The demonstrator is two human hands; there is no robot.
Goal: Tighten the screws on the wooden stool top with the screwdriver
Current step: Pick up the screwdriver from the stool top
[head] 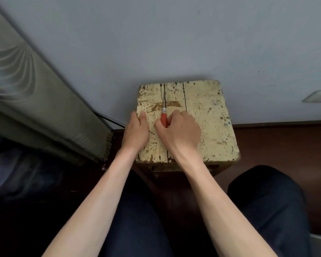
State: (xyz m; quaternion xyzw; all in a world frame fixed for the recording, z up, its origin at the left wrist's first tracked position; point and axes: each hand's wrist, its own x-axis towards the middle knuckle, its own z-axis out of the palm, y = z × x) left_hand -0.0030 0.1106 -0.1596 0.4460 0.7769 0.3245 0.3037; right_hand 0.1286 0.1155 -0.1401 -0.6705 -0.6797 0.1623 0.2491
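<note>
Screwdriver (pixel 163 115) between right hand (pixel 181 129) fingers (pixel 175 115)

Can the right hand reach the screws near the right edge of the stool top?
Probably yes. The right hand, gripping the screwdriver, lies left of the screws, with only bare stool top between them.

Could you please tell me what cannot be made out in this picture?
Head view: the right hand hides most of the screwdriver handle.
Its tip is too small against the crack to show whether it meets a screw.
The screws near the right edge of the stool top are too small to judge tightness.
The left hand fingertips are hidden over the left edge.
</note>
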